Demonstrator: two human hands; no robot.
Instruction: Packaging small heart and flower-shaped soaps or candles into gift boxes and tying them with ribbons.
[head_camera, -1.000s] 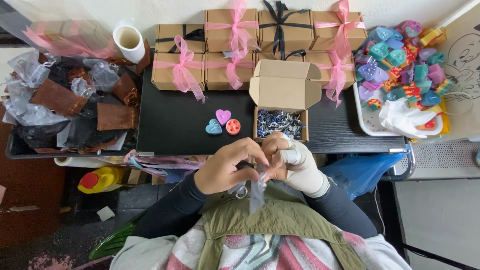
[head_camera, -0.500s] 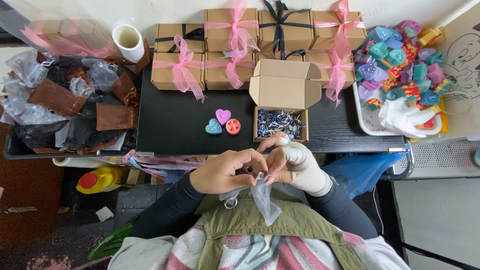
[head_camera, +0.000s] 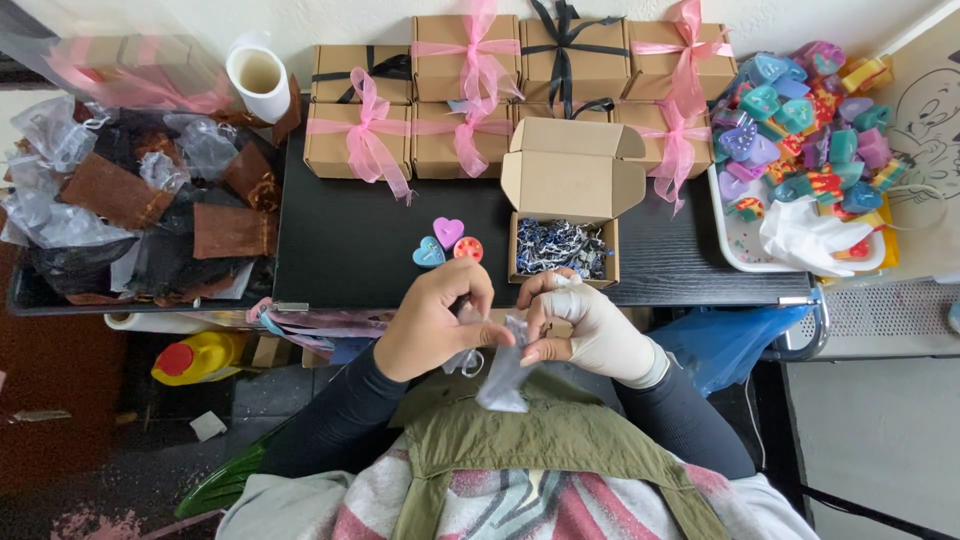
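Note:
My left hand (head_camera: 432, 320) and my right hand (head_camera: 580, 325), which wears a pale glove, meet just in front of the black table's near edge (head_camera: 700, 296). Both pinch a small sheer grey pouch (head_camera: 503, 372) that hangs down between them over my lap. Just beyond my hands stands an open cardboard box (head_camera: 560, 210) with blue-and-white shredded filling. Beside it lie three small heart and round shapes: blue (head_camera: 428, 253), pink (head_camera: 448, 231) and orange (head_camera: 468, 249).
Closed cardboard boxes tied with pink and black ribbon (head_camera: 470, 95) line the back. A white tray (head_camera: 740, 250) of colourful shapes and a white cloth sits right. A dark tray (head_camera: 40, 295) of sheer pouches sits left, a white cup (head_camera: 258, 80) behind it. A yellow bottle (head_camera: 195, 358) stands below.
The pouch has come further out and hangs lower between my hands. My hands stayed in about the same place near the table edge.

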